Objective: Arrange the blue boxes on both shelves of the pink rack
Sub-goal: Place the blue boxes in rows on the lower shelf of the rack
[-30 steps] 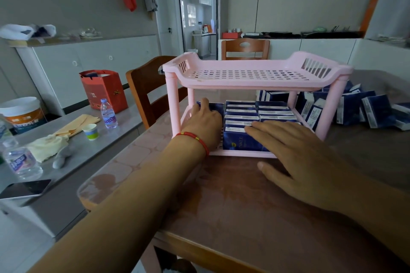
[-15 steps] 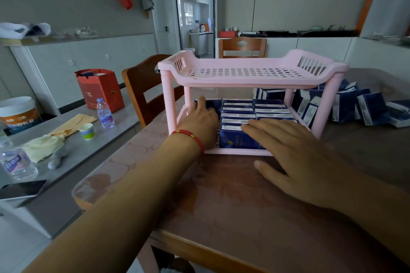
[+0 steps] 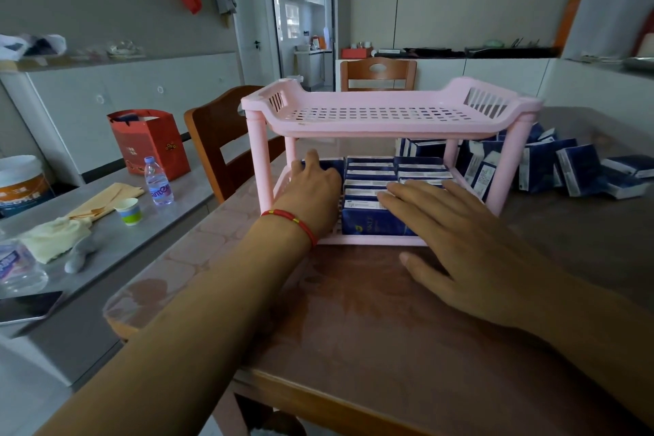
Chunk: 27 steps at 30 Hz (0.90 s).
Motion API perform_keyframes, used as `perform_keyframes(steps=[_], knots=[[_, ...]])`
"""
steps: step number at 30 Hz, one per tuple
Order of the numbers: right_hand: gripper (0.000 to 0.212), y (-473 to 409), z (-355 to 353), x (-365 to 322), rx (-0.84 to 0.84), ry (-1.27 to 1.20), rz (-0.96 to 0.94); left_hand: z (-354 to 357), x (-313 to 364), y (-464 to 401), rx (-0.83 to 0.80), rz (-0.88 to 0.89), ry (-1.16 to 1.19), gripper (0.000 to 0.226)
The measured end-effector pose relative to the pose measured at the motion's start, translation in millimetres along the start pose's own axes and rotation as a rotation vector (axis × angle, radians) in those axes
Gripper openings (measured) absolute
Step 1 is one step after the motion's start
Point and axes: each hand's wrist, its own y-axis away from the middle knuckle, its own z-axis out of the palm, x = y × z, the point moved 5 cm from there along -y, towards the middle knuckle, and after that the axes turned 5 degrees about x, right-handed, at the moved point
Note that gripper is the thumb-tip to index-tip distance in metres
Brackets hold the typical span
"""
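Head view: pink rack (image 3: 389, 117), top shelf bare. Loose blue boxes (image 3: 552, 170), heaped rightward behind it, nearer right hand (image 3: 470, 241), flat, fingers straight on lower-shelf boxes (image 3: 371, 219). Left hand (image 3: 311, 188) rests inside likewise.

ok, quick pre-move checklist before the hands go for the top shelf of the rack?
1. Lower shelf packed with blue boxes: ok in the middle and right rows; the left column is hidden by the left hand.
2. Top shelf free to load: ok, nothing on it.
3. Both hands free: the right hand lies flat on the boxes, ok; the left hand's grip, cannot tell.
4. Spare boxes within reach: ok, piled to the right of the pink rack.
5. Rack standing level on the table: ok.
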Motion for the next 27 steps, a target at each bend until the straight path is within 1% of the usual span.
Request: perform_keyframes(steps=[3,7,10,12,13,14,15,17,18,19,20,21,22,23,24,25,27], knots=[[0.062,-2,-7,-2,0.081,-0.016,-0.036,-6,4,6,-0.021,0.008,-0.027,0.047],[0.052,-3,-20,-4,0.213,-0.038,-0.088,-23,11,19,0.002,0.017,-0.109,0.051],[0.041,-1,-36,-1,0.31,-0.034,-0.123,-31,15,35,0.012,0.039,-0.082,0.06],[0.031,4,-58,7,0.429,-0.018,-0.12,-36,15,47,0.037,0.02,-0.026,0.064],[0.025,8,-70,16,0.5,-0.004,-0.097,-39,16,54,0.059,0.015,0.004,0.063],[0.022,14,-83,29,0.575,0.017,-0.046,-43,17,61,0.106,0.028,0.032,0.059],[0.023,20,-94,46,0.649,0.039,0.049,-48,21,69,0.164,0.055,0.058,0.055],[0.022,34,-104,90,0.747,0.046,0.333,-60,35,84,0.267,0.138,0.142,0.05],[0.019,43,-101,115,0.753,0.032,0.495,-63,44,90,0.29,0.189,0.19,0.048],[0.014,51,-93,142,0.715,0.014,0.663,-66,55,94,0.3,0.246,0.236,0.046],[0.01,60,-80,164,0.617,-0.013,0.82,-67,67,97,0.307,0.313,0.29,0.045],[0.021,68,-65,181,0.476,-0.017,0.94,-68,80,98,0.304,0.373,0.345,0.044],[0.039,73,-50,193,0.326,0.013,0.975,-67,93,97,0.293,0.421,0.399,0.044],[0.054,77,-39,198,0.203,0.072,0.957,-66,105,94,0.277,0.452,0.443,0.044],[0.065,79,-30,200,0.117,0.137,0.924,-63,116,89,0.263,0.476,0.476,0.042],[0.072,79,-25,200,0.073,0.169,0.901,-60,126,83,0.253,0.496,0.495,0.041],[0.078,77,-16,205,0.038,0.113,0.891,-52,145,72,0.251,0.547,0.508,0.039]])
